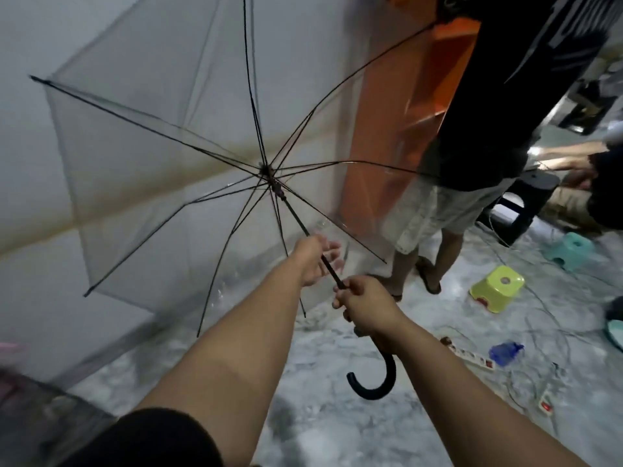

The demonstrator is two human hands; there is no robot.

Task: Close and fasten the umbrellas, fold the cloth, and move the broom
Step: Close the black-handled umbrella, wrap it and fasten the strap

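- Marble-patterned floor point(337, 433) is littered with cables, a yellow-green stool point(495, 288) and a power strip point(472, 357), all at my right.
- My right hand point(365, 306) is clamped on the clear umbrella point(141, 139) just above its black hook handle point(374, 382); my left hand point(315, 261) sits loosely half-open around the shaft.
- Canopy is fully spread, near the wall.
- Risk, I judge: rib tips catching the bystander point(472, 129) just beside as it collapses.
- Free room lies left, along the wall.

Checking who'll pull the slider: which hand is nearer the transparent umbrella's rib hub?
Left. The left hand is loosely on the shaft below the hub; the right hand grips lower, by the handle.
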